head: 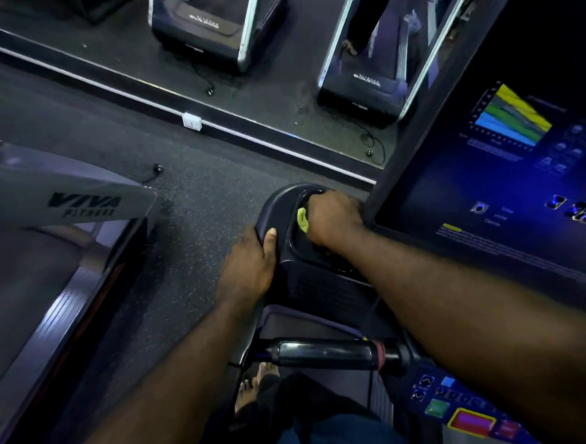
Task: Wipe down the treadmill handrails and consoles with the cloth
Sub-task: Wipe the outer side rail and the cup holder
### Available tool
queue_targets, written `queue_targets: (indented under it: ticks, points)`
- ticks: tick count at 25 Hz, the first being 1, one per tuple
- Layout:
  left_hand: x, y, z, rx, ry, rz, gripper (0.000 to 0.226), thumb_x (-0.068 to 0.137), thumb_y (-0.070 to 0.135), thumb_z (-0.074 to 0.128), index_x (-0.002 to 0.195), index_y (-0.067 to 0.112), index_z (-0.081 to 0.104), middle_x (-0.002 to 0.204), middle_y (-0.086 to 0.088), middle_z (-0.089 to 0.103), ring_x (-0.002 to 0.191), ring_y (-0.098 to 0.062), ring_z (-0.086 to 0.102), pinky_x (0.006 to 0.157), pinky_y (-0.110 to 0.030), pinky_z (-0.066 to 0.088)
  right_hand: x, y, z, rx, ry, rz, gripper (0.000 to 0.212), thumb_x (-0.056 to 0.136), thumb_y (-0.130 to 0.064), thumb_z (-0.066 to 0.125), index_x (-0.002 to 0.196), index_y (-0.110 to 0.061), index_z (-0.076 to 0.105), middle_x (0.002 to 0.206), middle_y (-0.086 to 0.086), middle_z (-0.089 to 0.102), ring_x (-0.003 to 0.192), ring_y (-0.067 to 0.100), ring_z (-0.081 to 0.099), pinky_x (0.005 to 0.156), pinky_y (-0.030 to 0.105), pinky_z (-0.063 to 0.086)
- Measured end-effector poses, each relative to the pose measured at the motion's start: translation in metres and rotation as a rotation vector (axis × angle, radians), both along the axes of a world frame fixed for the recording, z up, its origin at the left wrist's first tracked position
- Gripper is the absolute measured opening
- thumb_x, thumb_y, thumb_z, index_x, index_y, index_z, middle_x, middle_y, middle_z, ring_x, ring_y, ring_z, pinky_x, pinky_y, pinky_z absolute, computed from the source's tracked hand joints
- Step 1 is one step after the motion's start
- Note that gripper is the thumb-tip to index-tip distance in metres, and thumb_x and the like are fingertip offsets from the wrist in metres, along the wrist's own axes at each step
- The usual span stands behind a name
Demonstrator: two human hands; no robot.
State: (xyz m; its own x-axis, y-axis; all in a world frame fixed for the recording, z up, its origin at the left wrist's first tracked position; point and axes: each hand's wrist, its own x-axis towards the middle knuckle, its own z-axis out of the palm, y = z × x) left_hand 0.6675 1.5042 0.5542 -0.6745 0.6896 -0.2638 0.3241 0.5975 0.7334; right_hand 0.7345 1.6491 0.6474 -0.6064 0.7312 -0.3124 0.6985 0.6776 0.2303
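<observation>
Cloth: a yellow-green cloth [302, 220] sits in the middle of the frame, inside the recess of the dark moulded plastic side tray [279, 205]; only a small fold shows, the rest is covered by the right hand.
Right hand: the right hand [332, 219] is curled down into the tray recess with its fingers closed over the cloth, knuckles up, the forearm running off to the lower right.
Left hand: the left hand [248, 268] grips the tray's outer left edge, thumb lying on top of the rim and fingers wrapped out of sight beneath it.
Console: a large tilted touchscreen console [486, 184] fills the right of the frame, lit blue with a coloured chart near its top; it stands just beside the right hand.
Handrail: a glossy black cylindrical handrail grip [325, 354] lies across the lower centre, below both hands and touched by neither.
Buttons: a red button with a yellow border [472, 423] and a green button [437, 408] sit at the lower right.
Surroundings: a grey treadmill upright [63, 196] marked VIVA FITNESS crosses the left; speckled dark rubber floor [195, 199] lies between it and the tray.
Background: a wall mirror [295, 96] across the top reflects two treadmills, with a white wall socket [191, 121] on the strip below it.
Foot: a bare foot [256, 383] shows at the bottom centre.
</observation>
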Motion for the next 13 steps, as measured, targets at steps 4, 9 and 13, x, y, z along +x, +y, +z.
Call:
queue_targets:
  ticks: [4,9,13]
  points:
    - [-0.001,0.004,-0.002,-0.041,0.014,-0.002,0.055,0.107,0.065,0.028,0.123,0.016,0.048,0.116,-0.02,0.065,0.102,-0.043,0.063,0.078,-0.044,0.042,-0.015,0.018,-0.008,-0.19,-0.213,-0.133,0.019,0.083,-0.013,0.065,0.102,-0.011,0.067,0.117,0.013,0.066,0.114,0.032,0.064,0.089,0.045,0.048]
    - [0.0,0.0,0.002,-0.008,-0.031,0.0,0.056,0.106,0.065,0.03,0.127,0.018,0.05,0.116,-0.015,0.066,0.092,-0.031,0.059,0.079,-0.042,0.044,-0.033,0.032,-0.018,-0.101,-0.529,0.099,0.02,0.09,-0.028,0.069,0.103,-0.014,0.067,0.133,0.005,0.065,0.12,0.028,0.062,0.107,0.045,0.046]
    - [0.0,-0.001,0.007,0.003,-0.036,0.017,0.055,0.104,0.068,0.032,0.127,0.022,0.052,0.117,-0.013,0.069,0.101,-0.035,0.067,0.087,-0.05,0.055,-0.028,-0.005,-0.039,0.257,-0.79,0.586,0.062,0.107,-0.055,0.035,0.158,-0.021,0.042,0.16,0.009,0.045,0.149,0.037,0.037,0.116,0.054,0.031]
